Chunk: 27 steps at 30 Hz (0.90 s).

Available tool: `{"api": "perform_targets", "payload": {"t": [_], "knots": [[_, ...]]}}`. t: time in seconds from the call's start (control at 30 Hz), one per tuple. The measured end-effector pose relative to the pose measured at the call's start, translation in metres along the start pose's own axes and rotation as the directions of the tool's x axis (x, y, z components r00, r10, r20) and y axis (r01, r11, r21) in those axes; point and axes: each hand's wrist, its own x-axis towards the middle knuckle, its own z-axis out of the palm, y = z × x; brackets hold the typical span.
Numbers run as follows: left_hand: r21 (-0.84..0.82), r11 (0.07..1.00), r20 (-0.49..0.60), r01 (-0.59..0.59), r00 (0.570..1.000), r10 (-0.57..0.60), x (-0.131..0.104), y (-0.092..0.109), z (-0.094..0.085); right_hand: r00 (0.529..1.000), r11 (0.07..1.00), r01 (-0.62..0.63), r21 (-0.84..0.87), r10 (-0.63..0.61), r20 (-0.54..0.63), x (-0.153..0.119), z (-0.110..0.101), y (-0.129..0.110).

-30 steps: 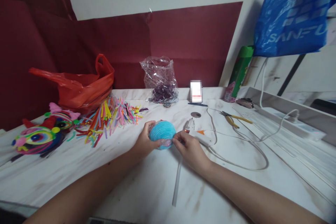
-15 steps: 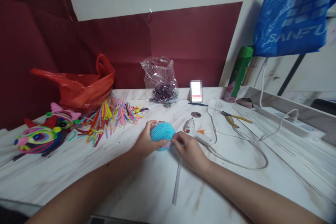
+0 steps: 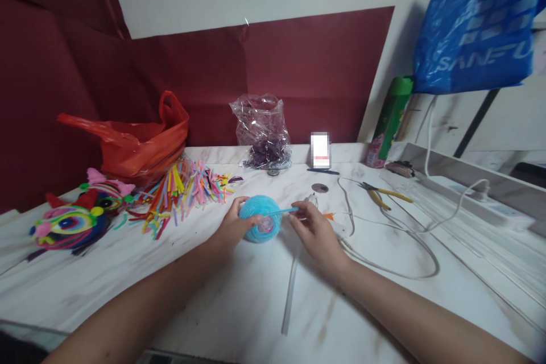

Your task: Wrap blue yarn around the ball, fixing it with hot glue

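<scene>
In the head view, my left hand [image 3: 236, 224] is closed around the left side of a ball wound with light-blue fuzzy pipe cleaner [image 3: 259, 205], its thumb pressing the front. A pinkish, see-through patch of the ball shows near the thumb. The loose end of the blue pipe cleaner [image 3: 284, 211] sticks out to the right, and my right hand [image 3: 313, 233] pinches it between thumb and fingers. Behind the right hand, a white glue gun [image 3: 313, 199] is mostly hidden. Below it a clear glue stick [image 3: 290, 298] lies on the marble-patterned table [image 3: 213, 307].
Several colourful pipe cleaners [image 3: 174, 190] and decorated animal-like figures [image 3: 68, 222] lie left, before a red bag [image 3: 136, 145]. A clear bag with purple bits [image 3: 267, 139] stands behind. To the right are yellow-handled pliers [image 3: 384, 196], a power strip [image 3: 490, 205], cables and a green spray can [image 3: 390, 122].
The ball has turned so its pinkish patch faces me more. My right hand has drawn away from it to the right, and a straight length of blue pipe cleaner now shows between them.
</scene>
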Motion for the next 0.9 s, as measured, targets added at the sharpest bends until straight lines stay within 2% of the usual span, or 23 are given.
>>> {"api": "perform_targets", "payload": {"t": [0.07,0.13,0.4,0.5,0.67,0.9], "knots": [[-0.101,0.995,0.033,0.024,0.999,-0.02,0.002,-0.004,-0.001,0.999,0.999,0.003,0.041,-0.002,-0.036,0.002,-0.001,0.002],[-0.184,0.983,0.063,0.025,0.998,-0.014,0.004,-0.007,-0.001,1.0,0.999,0.011,0.05,-0.01,-0.025,0.003,-0.002,0.004],[-0.322,0.944,0.128,0.067,0.991,-0.026,-0.001,-0.003,0.001,0.99,0.997,0.056,-0.052,-0.049,0.131,-0.005,0.002,0.0],[-0.314,0.947,0.161,0.064,0.987,-0.013,-0.004,-0.002,0.002,0.99,0.996,0.064,-0.059,-0.056,0.133,-0.007,0.007,0.0],[-0.219,0.975,0.113,0.031,0.994,-0.006,-0.01,-0.001,0.006,0.997,0.994,0.007,-0.107,0.002,0.083,-0.008,0.012,-0.002],[-0.118,0.993,0.099,0.004,0.995,0.007,-0.011,0.002,0.007,0.998,0.992,0.024,-0.124,-0.016,0.069,-0.007,0.014,-0.003]]}}
